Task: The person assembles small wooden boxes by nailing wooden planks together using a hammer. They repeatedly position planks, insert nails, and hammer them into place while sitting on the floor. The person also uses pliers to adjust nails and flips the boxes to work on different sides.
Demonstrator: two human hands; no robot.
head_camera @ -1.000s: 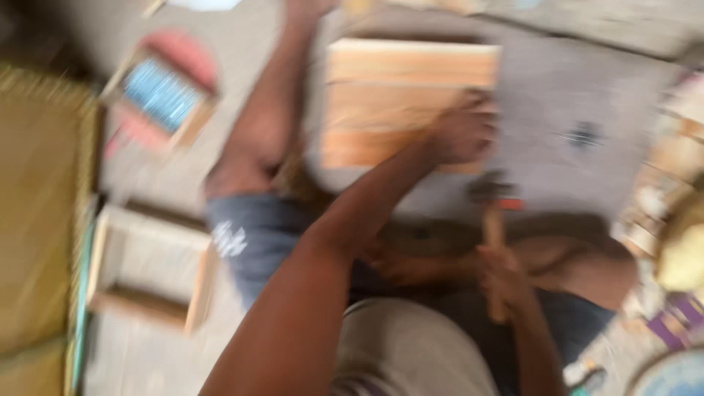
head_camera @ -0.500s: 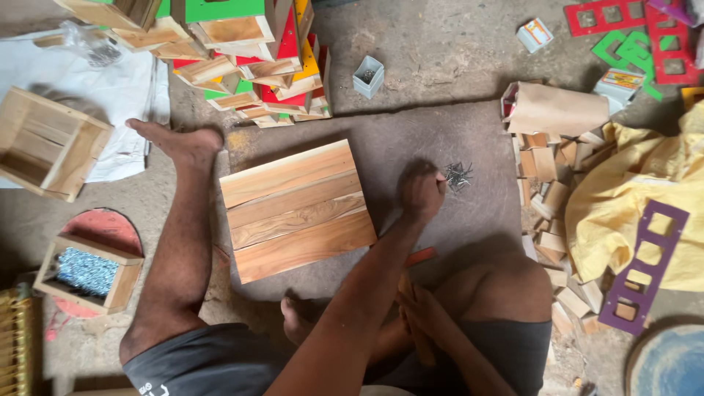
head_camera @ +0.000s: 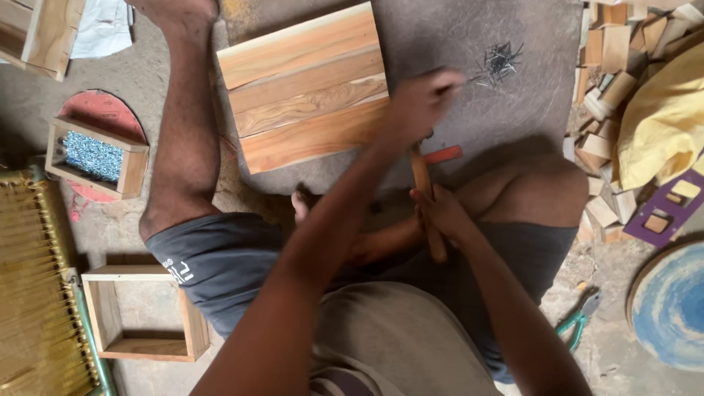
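Head view, looking down on the wooden panel [head_camera: 304,92] that lies flat on the dark mat [head_camera: 469,125] in front of your folded legs. Your left hand [head_camera: 419,103] sits at the panel's right edge, fingers drawn together toward the pile of nails [head_camera: 500,60] just right of it — whether a nail is pinched there, I cannot tell. Your right hand [head_camera: 440,213] is wrapped firmly round the hammer handle [head_camera: 427,202], below the panel's lower right corner. Judged step: fetching a nail for the panel. The next move calls for a steady, upright nail and fingers kept off the strike line — the hammer head is hidden.
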